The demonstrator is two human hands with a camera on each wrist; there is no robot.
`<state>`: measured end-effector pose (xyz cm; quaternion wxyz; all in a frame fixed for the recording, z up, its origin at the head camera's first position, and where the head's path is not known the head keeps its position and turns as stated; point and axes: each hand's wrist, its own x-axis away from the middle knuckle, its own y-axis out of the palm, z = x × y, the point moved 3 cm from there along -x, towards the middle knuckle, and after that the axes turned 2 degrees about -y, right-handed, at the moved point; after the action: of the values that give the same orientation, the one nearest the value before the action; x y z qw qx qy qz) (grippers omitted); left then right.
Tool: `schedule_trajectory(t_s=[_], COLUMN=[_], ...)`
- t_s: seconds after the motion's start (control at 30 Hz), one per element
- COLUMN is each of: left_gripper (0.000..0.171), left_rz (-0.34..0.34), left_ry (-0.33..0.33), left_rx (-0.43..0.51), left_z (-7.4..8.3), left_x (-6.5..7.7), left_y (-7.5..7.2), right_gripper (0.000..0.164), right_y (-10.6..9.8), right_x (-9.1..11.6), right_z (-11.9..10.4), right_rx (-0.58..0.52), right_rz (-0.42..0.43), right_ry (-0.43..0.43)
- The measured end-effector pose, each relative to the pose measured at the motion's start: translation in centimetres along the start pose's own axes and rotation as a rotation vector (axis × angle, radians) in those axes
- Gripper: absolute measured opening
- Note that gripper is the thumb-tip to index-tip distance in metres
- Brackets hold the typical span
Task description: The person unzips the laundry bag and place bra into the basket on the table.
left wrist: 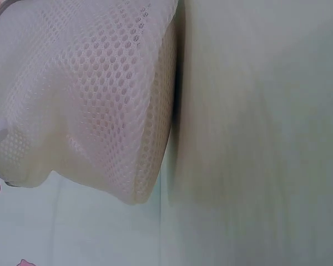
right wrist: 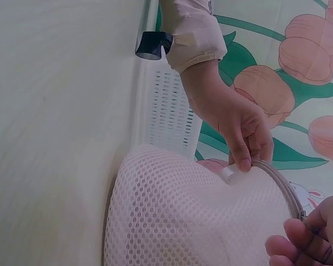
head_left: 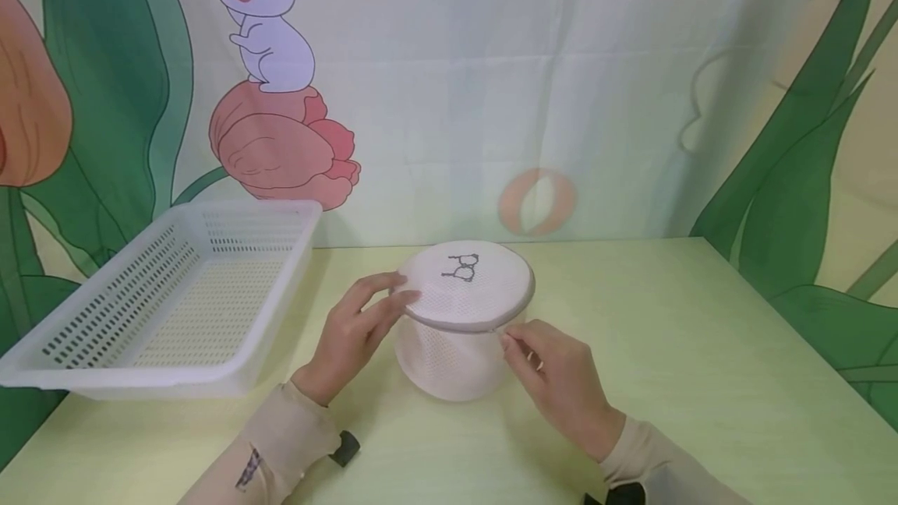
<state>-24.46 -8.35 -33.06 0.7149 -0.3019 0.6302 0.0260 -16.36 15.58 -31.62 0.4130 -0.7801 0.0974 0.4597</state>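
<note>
A white mesh laundry bag (head_left: 449, 365), round like a drum, stands upright on the table. Its lid (head_left: 491, 287) has a grey zipper rim and a dark glasses-like print. At the lid's left edge, my left hand (head_left: 347, 330) pinches the rim between thumb and fingers. My right hand (head_left: 561, 380) pinches the small zipper pull (right wrist: 303, 215) at the front right of the rim. The right wrist view shows the zipper (right wrist: 280, 180) running between both hands, with a small white tag (right wrist: 228, 174) near the left thumb. Mesh wall (left wrist: 111, 83) fills much of the left wrist view.
A white plastic basket (head_left: 281, 310) with slotted sides stands at the left of the pale yellow table (head_left: 666, 333). Behind the table hangs a cloth backdrop (head_left: 449, 100) printed with a rabbit, flowers and leaves.
</note>
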Motion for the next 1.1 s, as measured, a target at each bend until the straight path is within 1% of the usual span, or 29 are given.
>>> schedule_trajectory(t_s=[0.33, 0.4, 0.53, 0.63, 0.77, 0.93, 1.1], left_gripper=[0.023, 0.023, 0.021, 0.021, 0.028, 0.035, 0.034], left_rz=[0.001, -0.014, -0.068, -0.103, -0.120, -0.106, -0.094], left_ry=[-0.011, -0.019, -0.028, -0.010, 0.044, 0.102, 0.122], left_rx=[-0.006, -0.022, -0.069, -0.084, -0.073, -0.046, -0.040], left_z=[-0.3, -0.3, -0.1, 0.2, 0.9, 2.0, 3.4], left_x=[0.1, 0.1, 0.1, 0.1, -0.2, -0.6, -1.0], left_y=[0.1, 0.2, 0.2, 0.3, 0.4, 0.8, 1.2], right_gripper=[0.007, 0.008, 0.008, 0.009, 0.009, 0.010, 0.010], right_y=[0.0, 0.0, 0.1, 0.2, 0.2, 0.3, 0.3], right_x=[-0.1, 0.0, 0.0, 0.1, 0.2, 0.2, 0.3], right_z=[0.1, 0.0, 0.1, 0.1, 0.1, 0.1, 0.1], right_rx=[-0.005, -0.010, -0.021, -0.026, -0.023, -0.021, -0.018], right_rz=[-0.009, -0.018, -0.029, -0.028, -0.021, -0.011, -0.007], right_ry=[0.011, 0.022, 0.039, 0.037, 0.024, 0.010, 0.001])
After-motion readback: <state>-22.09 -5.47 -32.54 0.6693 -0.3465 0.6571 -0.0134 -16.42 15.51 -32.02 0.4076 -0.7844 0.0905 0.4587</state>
